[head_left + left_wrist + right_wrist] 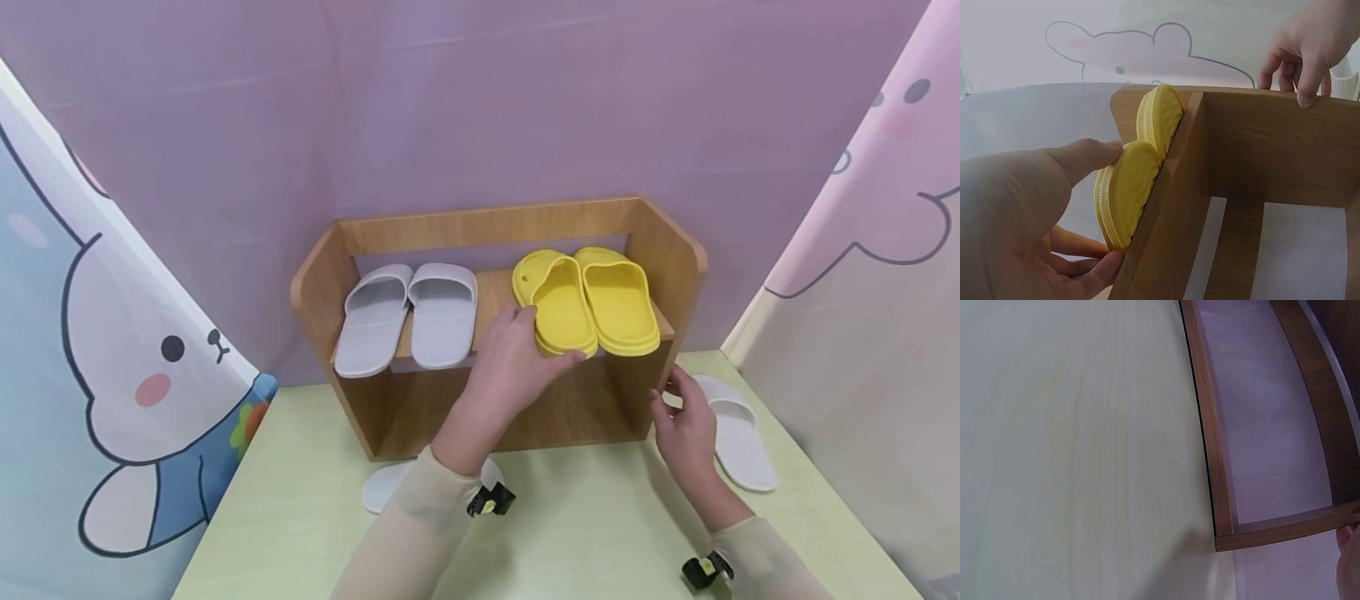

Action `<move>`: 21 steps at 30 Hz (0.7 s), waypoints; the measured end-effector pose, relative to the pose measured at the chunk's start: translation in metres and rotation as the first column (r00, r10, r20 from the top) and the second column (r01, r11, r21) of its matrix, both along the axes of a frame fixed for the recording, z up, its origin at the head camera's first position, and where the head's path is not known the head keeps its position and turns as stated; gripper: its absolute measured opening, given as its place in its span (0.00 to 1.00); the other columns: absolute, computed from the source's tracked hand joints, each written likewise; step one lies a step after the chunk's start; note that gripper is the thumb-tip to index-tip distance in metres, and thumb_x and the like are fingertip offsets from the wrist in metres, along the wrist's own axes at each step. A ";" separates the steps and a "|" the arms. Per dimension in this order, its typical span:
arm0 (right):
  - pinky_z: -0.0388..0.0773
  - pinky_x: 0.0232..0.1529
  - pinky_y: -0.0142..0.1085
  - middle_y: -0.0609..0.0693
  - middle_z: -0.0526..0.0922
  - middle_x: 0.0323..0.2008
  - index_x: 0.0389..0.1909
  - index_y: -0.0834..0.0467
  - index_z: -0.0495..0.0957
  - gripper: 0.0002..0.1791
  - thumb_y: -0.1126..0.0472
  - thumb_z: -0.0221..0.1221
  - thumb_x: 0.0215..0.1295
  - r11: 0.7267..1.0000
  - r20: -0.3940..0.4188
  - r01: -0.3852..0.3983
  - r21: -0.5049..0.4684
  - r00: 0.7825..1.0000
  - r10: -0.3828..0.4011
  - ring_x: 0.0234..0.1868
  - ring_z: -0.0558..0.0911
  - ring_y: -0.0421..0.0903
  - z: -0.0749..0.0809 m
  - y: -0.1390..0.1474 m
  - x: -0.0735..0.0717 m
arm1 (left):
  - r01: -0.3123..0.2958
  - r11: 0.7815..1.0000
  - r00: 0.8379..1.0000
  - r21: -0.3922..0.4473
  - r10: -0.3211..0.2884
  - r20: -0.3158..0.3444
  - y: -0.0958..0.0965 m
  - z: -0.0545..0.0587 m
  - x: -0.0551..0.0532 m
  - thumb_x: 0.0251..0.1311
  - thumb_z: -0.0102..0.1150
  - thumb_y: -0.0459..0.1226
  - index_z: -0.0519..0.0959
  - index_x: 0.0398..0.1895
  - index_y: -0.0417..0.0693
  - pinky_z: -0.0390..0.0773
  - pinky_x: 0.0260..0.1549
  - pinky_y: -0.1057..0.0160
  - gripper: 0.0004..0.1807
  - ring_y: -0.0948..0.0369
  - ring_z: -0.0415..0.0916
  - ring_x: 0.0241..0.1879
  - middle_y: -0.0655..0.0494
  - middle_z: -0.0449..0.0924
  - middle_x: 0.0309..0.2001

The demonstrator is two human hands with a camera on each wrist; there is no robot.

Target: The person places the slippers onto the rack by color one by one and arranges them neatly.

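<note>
A pair of yellow clogs stands side by side on the top shelf of a wooden shoe rack [491, 225], heels toward me. My left hand [513, 358] holds the left yellow clog [562, 308] at its heel end, thumb on one side and fingertips on the other, as the left wrist view shows. Beside it sits the right yellow clog [1159, 119], untouched. My right hand [686, 425] grips the front edge of the rack's right side panel [1272, 134], thumb against its inner face. Only a sliver of that hand shows in the right wrist view.
Two light grey slippers [444, 321] occupy the shelf's left half. A white slipper [738, 437] lies on the pale table [585, 517] right of the rack. White footwear [386, 485] in front is partly covered by my left forearm. A purple cloth [487, 108] hangs behind.
</note>
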State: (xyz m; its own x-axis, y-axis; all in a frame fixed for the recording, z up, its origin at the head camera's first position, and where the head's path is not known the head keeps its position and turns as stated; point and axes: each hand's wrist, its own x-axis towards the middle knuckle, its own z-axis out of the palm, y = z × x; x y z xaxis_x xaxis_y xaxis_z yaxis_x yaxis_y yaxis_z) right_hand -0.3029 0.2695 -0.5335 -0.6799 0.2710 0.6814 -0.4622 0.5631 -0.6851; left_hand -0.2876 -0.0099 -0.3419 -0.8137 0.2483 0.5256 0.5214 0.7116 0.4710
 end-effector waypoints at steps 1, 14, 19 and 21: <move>0.78 0.43 0.12 0.63 0.87 0.57 0.71 0.63 0.79 0.30 0.79 0.65 0.70 1.000 -0.001 0.000 -0.001 1.000 0.000 0.54 0.78 0.22 0.000 0.000 0.000 | 0.001 1.000 1.000 -0.002 -0.001 0.000 0.000 0.000 0.000 0.53 0.88 0.54 0.80 0.67 0.43 0.86 0.60 0.50 0.43 0.52 0.82 0.58 0.49 0.84 0.59; 0.78 0.43 0.12 0.63 0.87 0.56 0.71 0.63 0.80 0.29 0.79 0.65 0.69 1.000 -0.011 -0.001 -0.003 1.000 0.001 0.53 0.78 0.22 -0.001 0.000 -0.001 | -0.009 1.000 1.000 0.009 0.009 0.021 0.001 0.000 0.002 0.53 0.88 0.56 0.78 0.70 0.44 0.85 0.62 0.51 0.46 0.53 0.81 0.60 0.49 0.83 0.62; 0.78 0.43 0.12 0.63 0.87 0.57 0.71 0.63 0.80 0.29 0.79 0.65 0.70 1.000 -0.006 0.004 -0.002 1.000 -0.004 0.53 0.78 0.22 -0.001 0.000 -0.001 | -0.028 1.000 0.997 0.011 0.027 0.077 -0.002 0.000 0.004 0.55 0.86 0.58 0.78 0.69 0.44 0.85 0.62 0.51 0.45 0.54 0.80 0.59 0.51 0.83 0.60; 0.78 0.43 0.12 0.63 0.87 0.56 0.71 0.64 0.80 0.29 0.79 0.65 0.69 1.000 -0.008 0.005 -0.003 1.000 -0.005 0.53 0.78 0.22 -0.001 0.000 -0.001 | -0.031 1.000 0.995 0.005 0.031 0.090 -0.003 0.000 0.005 0.56 0.85 0.58 0.78 0.69 0.44 0.85 0.61 0.51 0.45 0.54 0.80 0.58 0.52 0.83 0.59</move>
State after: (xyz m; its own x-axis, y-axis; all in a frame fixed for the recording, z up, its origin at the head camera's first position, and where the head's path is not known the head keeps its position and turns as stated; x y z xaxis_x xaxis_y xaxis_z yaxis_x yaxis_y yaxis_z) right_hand -0.3037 0.2693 -0.5343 -0.6732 0.2765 0.6858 -0.4643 0.5638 -0.6831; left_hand -0.2823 -0.0126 -0.3421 -0.8649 0.2191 0.4516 0.4545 0.7234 0.5197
